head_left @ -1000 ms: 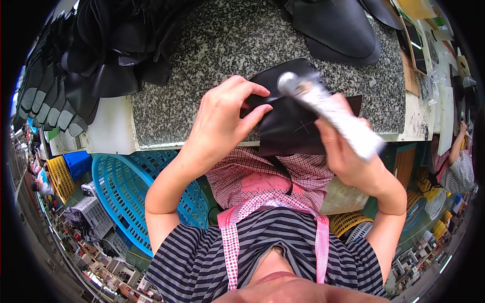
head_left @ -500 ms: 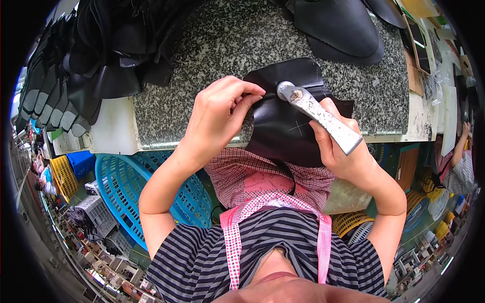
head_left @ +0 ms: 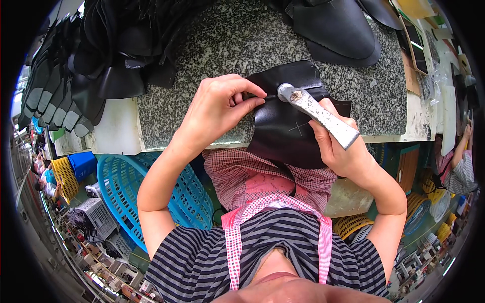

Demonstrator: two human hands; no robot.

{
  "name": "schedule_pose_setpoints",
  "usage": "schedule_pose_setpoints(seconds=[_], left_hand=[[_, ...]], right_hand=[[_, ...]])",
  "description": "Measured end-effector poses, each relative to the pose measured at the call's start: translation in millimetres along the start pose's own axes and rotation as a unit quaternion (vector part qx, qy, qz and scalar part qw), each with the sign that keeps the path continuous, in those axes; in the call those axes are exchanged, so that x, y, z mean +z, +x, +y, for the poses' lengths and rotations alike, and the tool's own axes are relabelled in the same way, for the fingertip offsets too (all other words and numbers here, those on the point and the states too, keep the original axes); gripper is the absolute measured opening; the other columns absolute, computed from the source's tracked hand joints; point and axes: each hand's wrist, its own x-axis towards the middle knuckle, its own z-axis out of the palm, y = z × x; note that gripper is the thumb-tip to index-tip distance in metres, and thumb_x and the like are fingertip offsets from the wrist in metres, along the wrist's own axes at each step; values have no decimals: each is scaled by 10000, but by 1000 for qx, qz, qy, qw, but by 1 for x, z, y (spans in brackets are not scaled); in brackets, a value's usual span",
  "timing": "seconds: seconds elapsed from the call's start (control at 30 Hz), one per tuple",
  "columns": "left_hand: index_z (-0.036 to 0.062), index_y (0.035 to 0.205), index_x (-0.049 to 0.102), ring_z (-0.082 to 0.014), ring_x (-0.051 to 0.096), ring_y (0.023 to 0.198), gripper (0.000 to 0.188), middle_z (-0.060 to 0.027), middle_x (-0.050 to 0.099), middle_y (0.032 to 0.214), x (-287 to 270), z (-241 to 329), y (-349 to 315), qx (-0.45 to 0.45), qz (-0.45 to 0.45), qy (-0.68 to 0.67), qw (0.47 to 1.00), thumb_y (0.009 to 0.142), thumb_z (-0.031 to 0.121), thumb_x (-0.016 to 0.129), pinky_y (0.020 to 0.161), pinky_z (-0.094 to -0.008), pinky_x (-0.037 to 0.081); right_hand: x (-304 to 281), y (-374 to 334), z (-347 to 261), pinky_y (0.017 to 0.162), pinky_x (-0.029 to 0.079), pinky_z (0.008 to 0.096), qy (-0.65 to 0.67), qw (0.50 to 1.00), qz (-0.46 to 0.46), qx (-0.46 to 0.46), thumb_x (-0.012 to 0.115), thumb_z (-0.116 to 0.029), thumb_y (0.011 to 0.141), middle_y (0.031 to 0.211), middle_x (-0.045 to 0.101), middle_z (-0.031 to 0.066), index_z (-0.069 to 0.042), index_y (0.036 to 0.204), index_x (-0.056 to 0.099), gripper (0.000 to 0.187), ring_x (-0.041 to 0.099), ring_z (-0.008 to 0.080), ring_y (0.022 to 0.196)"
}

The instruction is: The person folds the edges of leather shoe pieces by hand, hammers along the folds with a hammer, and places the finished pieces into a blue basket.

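Note:
A black leather piece (head_left: 283, 123) lies at the near edge of the speckled stone slab (head_left: 222, 40), its lower part hanging over the edge. Chalk-like cross marks show on it, and a seam or fold runs across its upper part. My left hand (head_left: 222, 103) pinches the leather's left edge at that seam between thumb and fingers. In my right hand (head_left: 343, 144) is a hammer (head_left: 323, 116) with a worn, silvery head. Its round face rests on or just over the seam, close to my left fingertips. The hammer's handle is mostly hidden beneath the head and my hand.
Stacks of black leather pieces (head_left: 121, 40) are heaped at the far left. More large black pieces (head_left: 338, 30) lie at the far right. Below the table's left side stands a blue plastic basket (head_left: 151, 197). Another person's arm (head_left: 462, 146) shows at the right rim.
Little differs. My left thumb and fingertips have opened slightly at the leather's edge. The hammer stays at nearly the same spot on the seam, and the whole view has shifted a little.

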Motion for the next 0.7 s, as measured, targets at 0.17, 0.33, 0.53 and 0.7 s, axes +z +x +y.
schedule_pose_setpoints(seconds=[0.17, 0.33, 0.53, 0.7], left_hand=[[76, 931, 784, -153, 536, 573, 170, -53, 629, 702, -1, 1, -1, -22, -2, 15, 1000, 765, 89, 816, 551, -310, 459], [89, 916, 800, -175, 575, 588, 180, -66, 655, 682, -7, 7, 9, -82, -42, 31, 995, 755, 160, 836, 581, -331, 487], [57, 919, 801, -97, 495, 567, 201, -48, 635, 644, -10, 8, 13, -79, -60, 28, 995, 737, 121, 857, 545, -276, 438], [99, 920, 804, -194, 656, 659, 203, -79, 670, 675, -12, 10, 14, -92, -71, 51, 992, 754, 210, 838, 647, -335, 530]], right_hand=[[-1, 3, 0, 541, 445, 356, -5, 999, 30, -36, 563, -8, 985, 751, 520, 193, 78, 1076, 578, 126, 536, 321, 551], [-7, 2, -8, 588, 472, 392, 5, 998, -36, 44, 547, -34, 1001, 795, 544, 213, 54, 1169, 581, 192, 573, 371, 609], [-25, 14, -15, 636, 500, 500, -39, 998, -20, 35, 560, -12, 951, 850, 601, 229, 57, 1061, 572, 130, 645, 445, 765], [-20, 19, -23, 615, 490, 503, -31, 996, 24, -76, 552, -15, 956, 837, 604, 260, 40, 1040, 539, 102, 639, 454, 754]])
